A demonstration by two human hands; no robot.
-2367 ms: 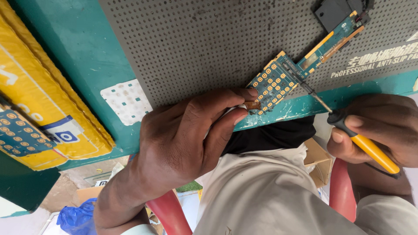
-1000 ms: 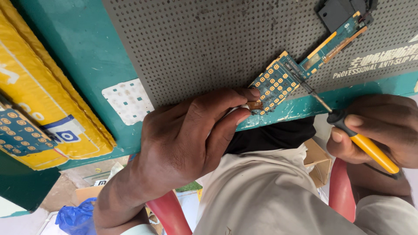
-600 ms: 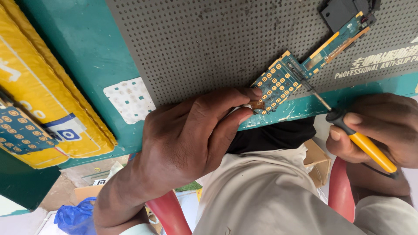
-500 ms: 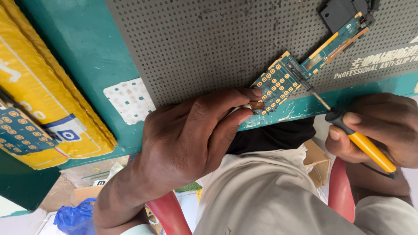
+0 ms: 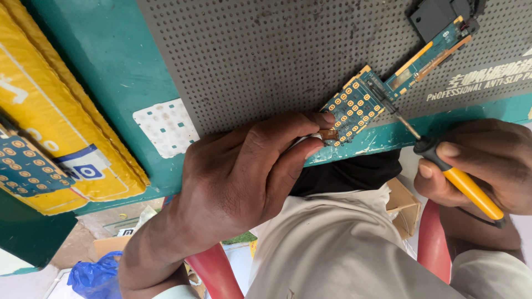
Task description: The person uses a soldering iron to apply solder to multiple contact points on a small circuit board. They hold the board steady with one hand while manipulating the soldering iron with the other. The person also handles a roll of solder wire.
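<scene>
With the left hand pinching the near corner of the circuit board on the grey mat, the right hand, closed around the yellow soldering iron, should keep its tip steady and light.

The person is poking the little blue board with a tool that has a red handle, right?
Not quite. The head view shows the tool in the right hand has a yellow handle with a black collar, not a red one. Its thin metal tip does rest on the little blue board.
</scene>
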